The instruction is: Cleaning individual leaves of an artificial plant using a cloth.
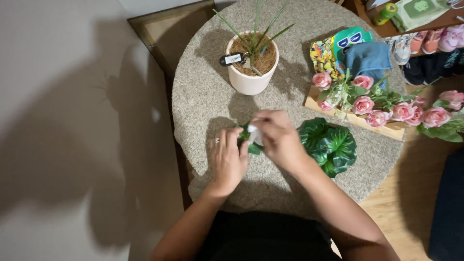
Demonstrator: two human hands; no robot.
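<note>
Pinching a small green leafy sprig (251,140) with a white tag, the left hand (226,159) and right hand (280,140) meet low over the round woven counter (203,96), fingers closed on it. It looks light, soft, bendable; its long axis cannot be told. Beyond stand a leaf cluster (329,146), potted plant (251,63) and pink roses (386,111).

Bare forearms, ringed left hand (226,159), seemingly dark clothing
</note>
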